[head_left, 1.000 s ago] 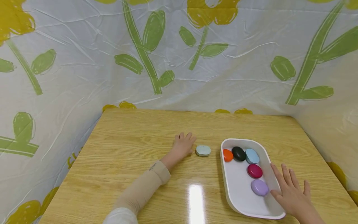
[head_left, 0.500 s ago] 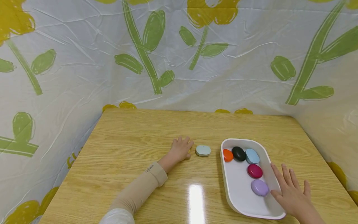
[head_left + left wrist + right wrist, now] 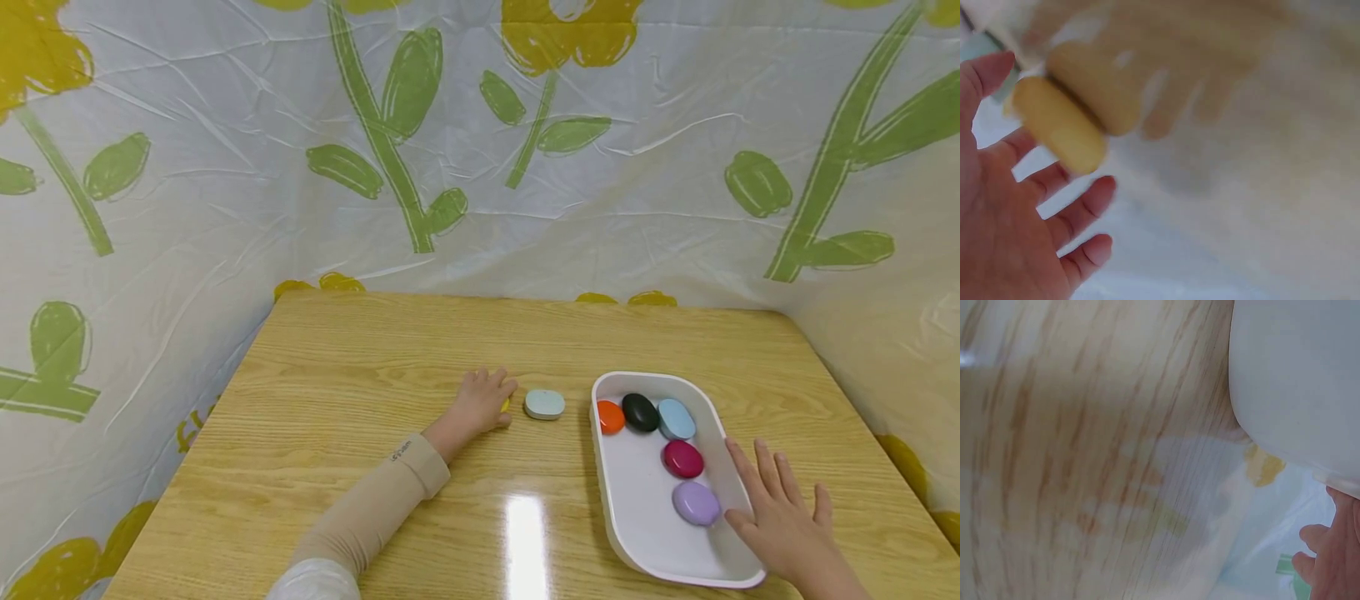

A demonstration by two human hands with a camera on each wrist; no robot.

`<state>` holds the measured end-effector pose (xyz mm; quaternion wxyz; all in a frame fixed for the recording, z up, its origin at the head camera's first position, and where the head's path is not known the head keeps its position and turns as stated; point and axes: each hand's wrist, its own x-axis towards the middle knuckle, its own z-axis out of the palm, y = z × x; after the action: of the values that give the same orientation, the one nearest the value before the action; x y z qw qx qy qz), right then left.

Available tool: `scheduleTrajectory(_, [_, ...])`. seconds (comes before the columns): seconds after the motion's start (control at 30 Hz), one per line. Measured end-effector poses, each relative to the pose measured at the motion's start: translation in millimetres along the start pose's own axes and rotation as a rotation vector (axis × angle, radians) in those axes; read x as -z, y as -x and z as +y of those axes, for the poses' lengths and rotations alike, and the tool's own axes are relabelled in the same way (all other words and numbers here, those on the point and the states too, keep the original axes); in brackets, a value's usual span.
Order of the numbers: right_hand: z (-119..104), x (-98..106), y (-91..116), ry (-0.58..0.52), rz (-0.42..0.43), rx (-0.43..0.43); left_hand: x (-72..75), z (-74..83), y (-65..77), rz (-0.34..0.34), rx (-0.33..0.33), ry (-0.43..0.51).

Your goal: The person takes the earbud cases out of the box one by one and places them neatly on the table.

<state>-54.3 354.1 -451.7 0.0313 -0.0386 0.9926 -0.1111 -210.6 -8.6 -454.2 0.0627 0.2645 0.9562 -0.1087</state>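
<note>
In the head view my left hand (image 3: 476, 404) reaches to the middle of the table, its thumb and fingers round a small yellow oval piece (image 3: 1060, 128). The left wrist view shows that glossy piece between thumb and forefinger, its reflection close beside it on the tabletop; the other fingers are spread. Just right of this hand lies a mint-green oval piece (image 3: 544, 404). Spread and fairly straight, the fingers of my right hand (image 3: 787, 525) rest along the right rim of a white tray (image 3: 637, 533).
Inside the tray are orange (image 3: 611, 417), black (image 3: 641, 413), light blue (image 3: 677, 419), crimson (image 3: 683, 459) and lilac (image 3: 697, 503) oval pieces. The wooden table (image 3: 375, 350) is enclosed by a flower-print sheet (image 3: 600, 208).
My left hand has drawn slightly back and left, and its thumb and fingers have closed in around the yellow piece. The right hand and the tray hold their place.
</note>
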Motion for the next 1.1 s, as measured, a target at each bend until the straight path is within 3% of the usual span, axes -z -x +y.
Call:
scheduleTrajectory(0.2, [0.8,-0.3,0.3,0.002,0.003,0.0,24.3,5.2,-8.9,0.016,-0.006,0.088])
scheduleTrajectory(0.4, [0.3,0.0,0.8,0.003,0.016,0.005,50.1,33.0,-24.0,0.172,-0.141,0.13])
scheduleTrajectory(0.53, [0.1,0.9,0.8,0.004,0.011,0.005,60.6,61.3,-30.9,0.239,-0.234,0.078])
scheduleTrajectory(0.8, [-0.9,2.2,-0.1,-0.009,-0.02,-0.005,63.0,108.5,-40.8,0.201,-0.302,-0.07])
scheduleTrajectory(1.1, [-0.3,0.1,1.5,-0.008,0.018,0.01,58.7,136.4,-53.9,0.098,-0.281,-0.262])
